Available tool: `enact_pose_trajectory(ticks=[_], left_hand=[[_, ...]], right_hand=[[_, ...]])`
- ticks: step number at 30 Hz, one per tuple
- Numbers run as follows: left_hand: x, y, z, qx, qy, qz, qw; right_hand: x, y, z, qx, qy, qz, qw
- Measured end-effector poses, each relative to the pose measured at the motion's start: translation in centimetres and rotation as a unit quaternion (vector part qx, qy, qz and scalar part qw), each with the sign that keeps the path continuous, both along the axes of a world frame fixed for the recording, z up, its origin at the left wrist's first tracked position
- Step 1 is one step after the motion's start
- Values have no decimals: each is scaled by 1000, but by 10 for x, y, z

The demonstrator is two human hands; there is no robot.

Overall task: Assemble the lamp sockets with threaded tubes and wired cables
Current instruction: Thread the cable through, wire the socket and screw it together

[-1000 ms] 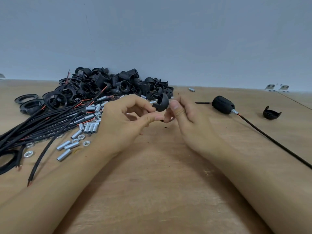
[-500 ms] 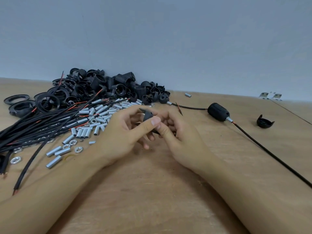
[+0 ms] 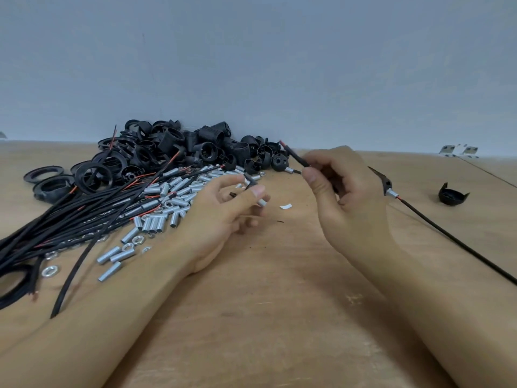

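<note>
Left hand (image 3: pixel 223 214) now lower and apart from the other, pinching a socket cap (image 3: pixel 249 184) with a threaded tube (image 3: pixel 263 203) poking out below. Right hand (image 3: pixel 344 191) lifted away, grip closed on a cable end (image 3: pixel 295 156) above the surface (image 3: pixel 279 303). Probably lining up to thread cable through tube.

Both forearms enter from the lower edge uncovered, with no sleeve reaching either wrist in view, and the left hand (image 3: pixel 223 211) and right hand (image 3: pixel 344 197) are bare, ungloved, with short, unpainted fingernails where visible.
</note>
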State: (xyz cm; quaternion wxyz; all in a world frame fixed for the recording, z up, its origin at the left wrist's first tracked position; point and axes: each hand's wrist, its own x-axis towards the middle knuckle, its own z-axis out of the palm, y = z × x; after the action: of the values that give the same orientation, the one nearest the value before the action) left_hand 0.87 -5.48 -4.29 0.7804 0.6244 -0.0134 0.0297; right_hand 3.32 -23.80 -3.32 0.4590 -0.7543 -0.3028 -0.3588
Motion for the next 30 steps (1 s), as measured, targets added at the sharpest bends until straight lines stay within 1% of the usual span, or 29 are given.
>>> enact_pose_trajectory(ticks=[2,3,5,8,12,16,18,22,27,30], left_hand=[[1,2,-2,9,-16,26,1000],[1,4,-3,28,-32,40,998],[1,6,-4,96,-69,76,990],[1,6,-7,181,-124,126,967],[2,7,-9,309,-167,178,919],[4,6,-11,359,-204,167,895],[3,5,-13,372,-216,160,888],[2,4,-13,393,-237,163,873],[1,0,-9,451,-282,158,832],[1,2,-6,482,-301,159,807]], right_hand=[[1,2,-5,-17,39,16,999],[1,2,-6,-24,57,26,998],[1,3,-9,-47,75,43,995],[0,4,-10,-79,83,53,992],[-3,4,-9,-85,96,41,991],[-4,2,-9,-96,131,34,986],[-4,2,-10,-112,140,32,983],[-4,3,-8,-140,124,30,982],[-4,3,-8,-162,120,24,979],[-3,5,-8,-159,112,-6,981]])
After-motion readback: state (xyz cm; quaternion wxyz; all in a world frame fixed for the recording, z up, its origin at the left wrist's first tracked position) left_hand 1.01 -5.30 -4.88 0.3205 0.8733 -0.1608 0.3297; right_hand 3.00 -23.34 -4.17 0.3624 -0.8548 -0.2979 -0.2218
